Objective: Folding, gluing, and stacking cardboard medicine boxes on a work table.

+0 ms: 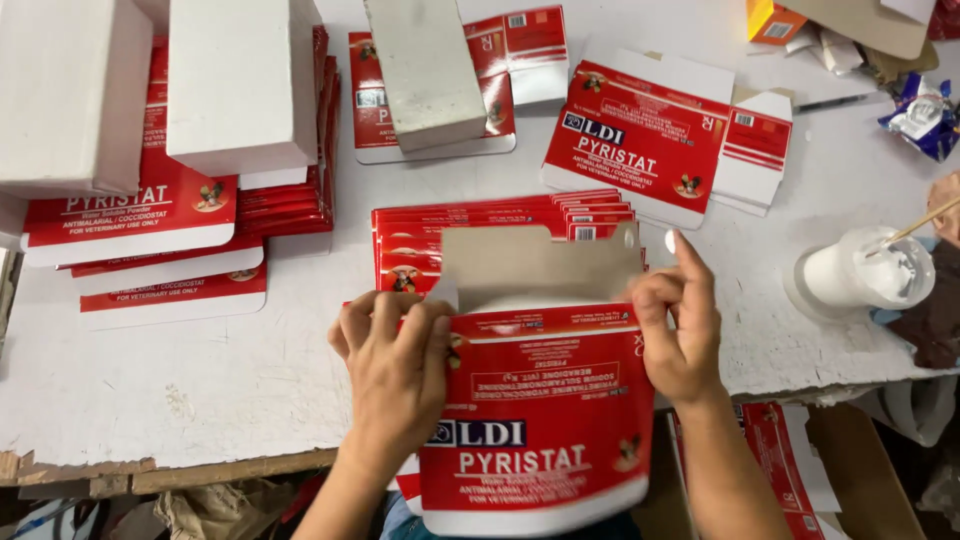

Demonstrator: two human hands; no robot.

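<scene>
My left hand (390,365) and my right hand (680,325) both grip a red and white flat carton (540,420) at its upper corners, over the table's front edge. Its brown cardboard flap (540,262) stands open at the top, between my hands. Right behind it lies a fanned stack of the same red flat cartons (500,225) on the white table (200,370).
White blocks (240,80) weigh down piles of red cartons at the back left and centre. A folded carton (650,135) lies at the back right. A white glue pot (865,275) with a stick stands at right, beside another person's hand (945,205). More cartons sit below the table (790,470).
</scene>
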